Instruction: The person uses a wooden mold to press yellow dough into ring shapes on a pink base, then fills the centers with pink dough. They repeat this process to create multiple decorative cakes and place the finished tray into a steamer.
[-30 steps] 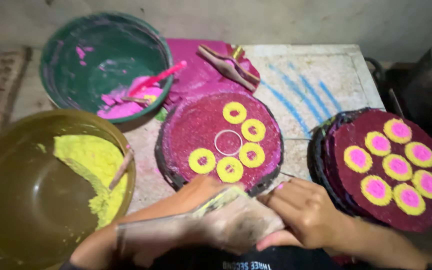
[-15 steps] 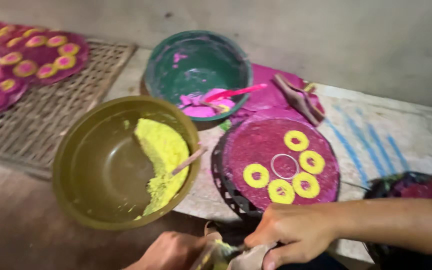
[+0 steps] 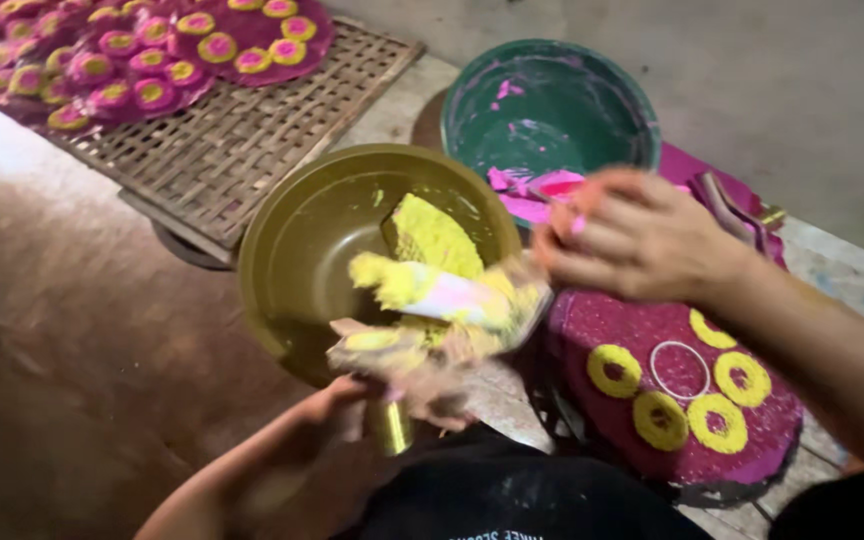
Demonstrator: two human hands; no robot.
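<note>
Much of the middle is smeared by motion: the left hand (image 3: 372, 410) is a blur low in the frame, closed around a short brass-coloured tube (image 3: 390, 428) whose top is lost under a cloth-like wad caked with yellow and pink paste (image 3: 432, 315). What that wad is cannot be made out. The right hand (image 3: 642, 235) hovers above the wad with fingers curled loosely together; whether it pinches anything cannot be told. A dark garment fills the bottom edge, cut off.

One olive-yellow round bowl (image 3: 292, 250) holds a lump of yellow paste (image 3: 437, 235). One green round basin (image 3: 552, 110) behind it is streaked with pink, its near rim hidden by the right hand. One dark round disc coated in magenta (image 3: 642, 340) carries four yellow rings (image 3: 660, 420) and one thin white ring outline (image 3: 680, 370). At top left, many finished magenta pieces with yellow and pink centres (image 3: 142, 60), too many and too blurred to count, lie on a woven cane mat (image 3: 242, 140), running off the frame.

The pale worn table (image 3: 832, 260) stands by a grey wall (image 3: 782, 80); a brown floor (image 3: 72, 330) lies at left.
</note>
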